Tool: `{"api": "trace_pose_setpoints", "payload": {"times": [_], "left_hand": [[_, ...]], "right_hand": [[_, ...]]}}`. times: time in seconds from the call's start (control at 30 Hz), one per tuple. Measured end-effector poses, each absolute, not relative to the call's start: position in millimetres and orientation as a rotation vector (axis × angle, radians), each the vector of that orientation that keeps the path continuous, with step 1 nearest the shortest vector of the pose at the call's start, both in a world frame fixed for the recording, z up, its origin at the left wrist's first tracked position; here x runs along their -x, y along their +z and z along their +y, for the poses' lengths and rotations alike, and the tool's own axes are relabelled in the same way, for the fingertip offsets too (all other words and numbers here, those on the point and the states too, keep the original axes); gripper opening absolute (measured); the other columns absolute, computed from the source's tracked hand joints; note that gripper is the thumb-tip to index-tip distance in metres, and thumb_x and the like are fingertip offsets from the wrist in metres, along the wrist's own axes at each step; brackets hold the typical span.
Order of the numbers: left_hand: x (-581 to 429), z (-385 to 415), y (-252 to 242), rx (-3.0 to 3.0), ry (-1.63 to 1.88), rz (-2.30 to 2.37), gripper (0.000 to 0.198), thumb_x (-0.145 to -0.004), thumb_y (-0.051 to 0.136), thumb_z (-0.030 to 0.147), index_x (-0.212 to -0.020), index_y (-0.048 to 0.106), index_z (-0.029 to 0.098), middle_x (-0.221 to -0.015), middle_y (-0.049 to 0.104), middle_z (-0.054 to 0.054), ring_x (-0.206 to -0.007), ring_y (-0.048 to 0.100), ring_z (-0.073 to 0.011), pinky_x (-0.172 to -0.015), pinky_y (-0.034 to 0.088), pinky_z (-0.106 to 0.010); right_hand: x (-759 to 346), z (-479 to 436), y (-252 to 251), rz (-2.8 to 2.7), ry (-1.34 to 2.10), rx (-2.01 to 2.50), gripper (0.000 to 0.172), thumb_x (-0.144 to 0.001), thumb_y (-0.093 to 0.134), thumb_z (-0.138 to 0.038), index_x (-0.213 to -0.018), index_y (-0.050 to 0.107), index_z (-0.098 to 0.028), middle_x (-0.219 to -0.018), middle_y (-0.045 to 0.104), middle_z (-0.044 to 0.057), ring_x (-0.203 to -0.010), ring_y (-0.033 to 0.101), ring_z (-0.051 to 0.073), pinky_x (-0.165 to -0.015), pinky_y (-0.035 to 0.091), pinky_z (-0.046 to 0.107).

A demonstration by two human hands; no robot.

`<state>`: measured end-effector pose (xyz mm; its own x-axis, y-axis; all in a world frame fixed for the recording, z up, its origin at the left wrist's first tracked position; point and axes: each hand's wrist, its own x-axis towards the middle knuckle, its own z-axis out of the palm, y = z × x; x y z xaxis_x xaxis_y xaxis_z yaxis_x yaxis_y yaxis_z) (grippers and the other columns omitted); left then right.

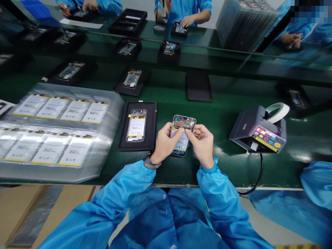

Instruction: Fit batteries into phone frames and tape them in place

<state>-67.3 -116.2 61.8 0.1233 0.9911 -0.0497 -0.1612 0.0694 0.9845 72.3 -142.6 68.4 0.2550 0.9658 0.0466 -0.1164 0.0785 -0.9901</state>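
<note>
At the far left of the bench (223, 114) lie clear trays of batteries (59, 131). Next to them a black tray (150, 138) carries a second phone (136, 125), its back open. The left hand (164, 143) holds the phone (184, 125) in a closed grip just above the bench's near edge, and its battery (183, 144) looks already seated. The right hand (203, 145) has a narrow grip pinching the phone near the battery's top. A tape dispenser (258, 131) stands to the right, and nothing blocks the hands.

This is a phone assembly line in an electronics factory. A green worktop (223, 114) carries black trays (122, 138) with open handsets (136, 125), clear trays of batteries (105, 152) and a tape dispenser (258, 129). A half-built phone (183, 125) is held over it, and co-workers in blue smocks (193, 7) sit opposite.
</note>
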Motion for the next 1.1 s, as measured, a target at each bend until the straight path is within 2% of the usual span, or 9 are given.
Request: {"api": "trace_pose_setpoints", "payload": {"times": [0.5,1.1], "left_hand": [[66,-119,65,-1.108,1.185,1.048,0.042,-0.081,0.081,0.052,-0.097,0.067,0.016,-0.089,0.072,-0.005,-0.076,0.065,-0.0167,-0.069,0.053,-0.026],[66,-121,68,-1.105,1.195,1.071,0.033,-0.079,0.081,0.043,-0.091,0.067,0.016,-0.088,0.072,-0.005,-0.075,0.065,-0.0175,-0.068,0.052,-0.027]], "right_hand": [[-69,-144,69,-0.99,0.966,1.194,0.035,-0.08,0.087,-0.048,-0.09,0.065,-0.022,-0.074,0.066,-0.001,-0.063,0.058,0.013,-0.058,0.048,0.025],[-62,-147,66,-0.989,0.923,1.216,0.031,-0.083,0.082,-0.048,-0.09,0.064,-0.024,-0.078,0.071,0.002,-0.068,0.064,0.018,-0.064,0.052,0.031]]}}
